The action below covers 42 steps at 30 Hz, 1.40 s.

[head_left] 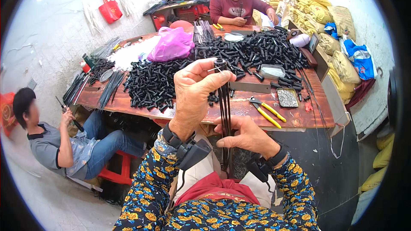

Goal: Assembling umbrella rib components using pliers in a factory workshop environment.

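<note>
Upright in front of me stands a slim bundle of black rods (pixel 224 107), joined at a round black hub on top; it looks like an umbrella frame. My left hand (pixel 192 92) is closed at the hub, thumb and fingers pinching there. A thin pale wire or pin (pixel 216 68) shows by those fingertips. Lower down, my right hand (pixel 252 136) curls round the rods, its thumb in front and fingers partly behind them. The lower end of the bundle reaches between my legs. Just beyond my hands, short black tubular parts (pixel 150 85) lie heaped on the reddish wooden table (pixel 244 98).
Yellow-handled pliers (pixel 267 113) lie near the table's front edge, beside a tin of small metal pieces (pixel 287 106). A purple plastic bag (pixel 172 45) rests behind the heap. One co-worker (pixel 58 141) sits at left, another (pixel 235 4) across the table. Stacked yellow sacks (pixel 344 66) stand right.
</note>
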Motion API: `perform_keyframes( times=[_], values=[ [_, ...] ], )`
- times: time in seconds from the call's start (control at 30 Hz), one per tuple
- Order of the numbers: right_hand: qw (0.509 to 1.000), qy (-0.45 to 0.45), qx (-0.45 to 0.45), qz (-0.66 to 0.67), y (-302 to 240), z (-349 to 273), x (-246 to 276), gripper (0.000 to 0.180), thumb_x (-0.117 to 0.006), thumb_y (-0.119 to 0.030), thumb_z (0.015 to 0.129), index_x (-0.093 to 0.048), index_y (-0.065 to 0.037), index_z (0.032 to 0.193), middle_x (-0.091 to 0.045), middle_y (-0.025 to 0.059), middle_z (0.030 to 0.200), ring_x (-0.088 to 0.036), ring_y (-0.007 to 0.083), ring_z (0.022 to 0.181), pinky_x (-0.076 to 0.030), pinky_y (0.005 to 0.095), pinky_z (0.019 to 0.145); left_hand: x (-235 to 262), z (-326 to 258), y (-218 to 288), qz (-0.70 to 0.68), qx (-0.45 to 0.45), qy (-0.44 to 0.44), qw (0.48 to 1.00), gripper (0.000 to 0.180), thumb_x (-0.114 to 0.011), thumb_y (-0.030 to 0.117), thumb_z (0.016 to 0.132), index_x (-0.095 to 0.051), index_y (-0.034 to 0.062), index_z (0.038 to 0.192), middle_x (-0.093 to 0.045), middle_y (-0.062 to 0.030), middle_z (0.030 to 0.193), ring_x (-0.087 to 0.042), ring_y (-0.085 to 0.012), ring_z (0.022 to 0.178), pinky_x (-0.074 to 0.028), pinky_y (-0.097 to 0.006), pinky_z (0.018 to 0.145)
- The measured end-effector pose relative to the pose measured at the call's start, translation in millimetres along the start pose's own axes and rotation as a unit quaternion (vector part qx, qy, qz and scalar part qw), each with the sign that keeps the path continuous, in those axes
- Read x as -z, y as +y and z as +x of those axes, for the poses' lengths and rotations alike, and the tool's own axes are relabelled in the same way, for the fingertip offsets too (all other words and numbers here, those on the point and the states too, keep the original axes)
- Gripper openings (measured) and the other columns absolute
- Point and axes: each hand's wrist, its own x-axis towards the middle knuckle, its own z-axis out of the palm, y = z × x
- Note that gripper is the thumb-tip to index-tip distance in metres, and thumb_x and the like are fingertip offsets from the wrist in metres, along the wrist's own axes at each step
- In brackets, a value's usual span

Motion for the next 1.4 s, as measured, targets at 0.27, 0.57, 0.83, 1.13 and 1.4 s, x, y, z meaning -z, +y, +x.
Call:
perform_keyframes(
  times=[0.27,0.57,0.83,1.13,1.4],
  values=[
    [0.993,-0.034,-0.046,-0.099,27,-1,6,0.010,-0.068,-0.008,0.081,-0.068,0.000,0.086,-0.059,0.0025,0.064,-0.055,0.0088,0.064,-0.048,0.0308,0.064,0,-42,-18,0.026,0.046,0.033,0.998,0.029,-0.069,-0.006,0.079,-0.059,-0.0013,0.106,-0.069,-0.0122,0.089,-0.069,-0.0193,0.078,-0.057,-0.032,0.074],
    [0.989,-0.110,-0.083,-0.045,55,-31,-15,0.019,-0.069,-0.018,0.084,-0.068,0.001,0.089,-0.058,0.0075,0.065,-0.056,0.0138,0.064,-0.047,0.0321,0.065,26,-83,-56,-0.134,0.168,-0.162,0.963,0.043,-0.060,0.034,0.092,-0.060,-0.0048,0.111,-0.065,-0.0155,0.093,-0.066,-0.0277,0.090,-0.053,-0.040,0.082],
    [0.972,-0.196,-0.126,-0.024,56,-34,-15,0.021,-0.071,-0.017,0.086,-0.068,-0.001,0.099,-0.068,0.0042,0.086,-0.062,0.0129,0.080,-0.050,0.0283,0.074,14,-89,-72,-0.300,0.112,-0.204,0.925,0.053,-0.060,0.049,0.090,-0.059,-0.0034,0.088,-0.054,-0.0103,0.067,-0.051,-0.0200,0.056,-0.042,-0.031,0.053],
    [0.995,0.100,-0.030,-0.006,-41,-36,-3,0.048,-0.080,-0.020,0.076,-0.060,0.002,0.114,-0.065,0.0094,0.085,-0.063,0.0160,0.080,-0.051,0.0301,0.072,20,-106,-71,-0.310,0.093,-0.122,0.938,0.051,-0.067,0.049,0.086,-0.059,-0.0007,0.087,-0.047,-0.0025,0.065,-0.041,-0.0111,0.053,-0.029,-0.027,0.047],
    [0.930,0.142,0.202,-0.272,-72,-25,-16,0.015,-0.074,-0.012,0.081,-0.065,0.000,0.086,-0.059,0.0013,0.073,-0.054,0.0077,0.061,-0.041,0.0236,0.052,10,-116,-64,-0.282,0.099,-0.105,0.949,0.052,-0.066,0.051,0.085,-0.055,0.0006,0.078,-0.048,-0.0037,0.060,-0.042,-0.0126,0.050,-0.031,-0.027,0.047]
  ],
)
